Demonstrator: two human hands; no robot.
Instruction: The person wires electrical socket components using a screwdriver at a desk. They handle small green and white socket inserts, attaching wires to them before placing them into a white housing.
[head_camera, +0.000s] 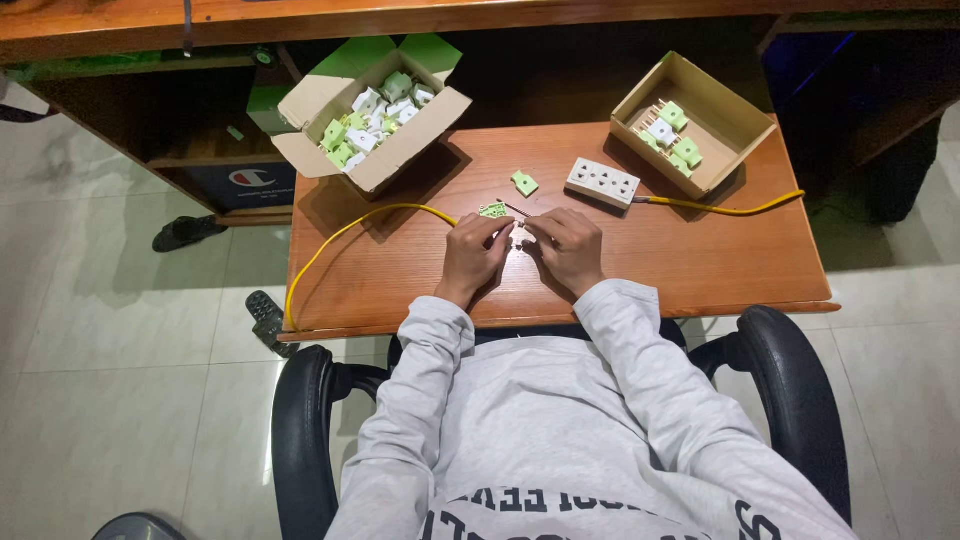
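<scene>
White floor tiles are seen all around a small wooden surface (700, 270), and a black chair (300, 420) is pulled up to its near edge. A black sandal (183, 233) is seen on the floor to the left.

At the far left corner of the surface, an open cardboard box (372, 112) is set, and it is filled with white and green plug parts. A yellow cord (340, 236) is looped from the near left corner up to the middle of the surface.

Near the middle, the left hand (472, 255) is rested on the surface. Its fingers are curled in, and a small green piece (492, 211) is pinched at their tips, where the yellow cord ends. Just beside it, the right hand (570, 248) is rested too. Its fingers are bent close together around something tiny; what is held cannot be told. The two hands are almost touching.

A little behind the hands, one loose green plug part (524, 183) is laid alone. To its right, a white socket strip (603, 182) is laid flat, and a second yellow cord (720, 206) is run from it toward the right edge.

At the far right corner, a smaller cardboard box (730, 120) is set, with a few green and white parts in it.
</scene>
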